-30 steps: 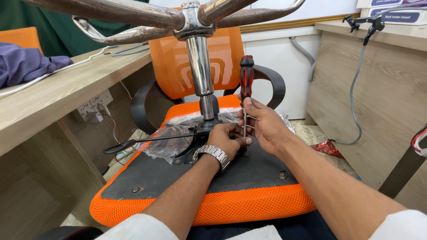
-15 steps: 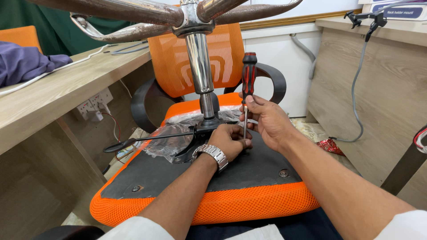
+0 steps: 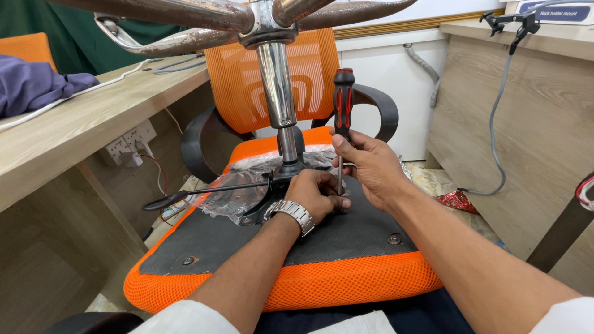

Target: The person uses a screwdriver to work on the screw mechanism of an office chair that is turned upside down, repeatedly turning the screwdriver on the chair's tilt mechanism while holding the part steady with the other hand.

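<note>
**Q:** How is the screwdriver (image 3: 342, 102) held?

**A:** It is held upright, its shaft gripped low by the closed fingers of the right hand (image 3: 365, 167). The red-and-black handle is left free above the fist. The tip is set down on the black underside panel (image 3: 346, 232) of the overturned orange seat (image 3: 291, 291), near the panel's far edge, presumably so that the tool stands square to a fastener there; the fastener itself cannot be seen.

**Q:** And the left hand (image 3: 318, 193)?

**A:** It is curled shut just beside the tip, against the mechanism plate (image 3: 272, 192), apparently to steady the tip. What is pinched, if anything, cannot be told.

**Q:** What surrounds the work?

**A:** The chrome gas column (image 3: 276, 93) rises from the plate, which is partly wrapped in clear plastic (image 3: 232, 192). A black lever (image 3: 198, 193) projects toward the panel's left edge.
</note>
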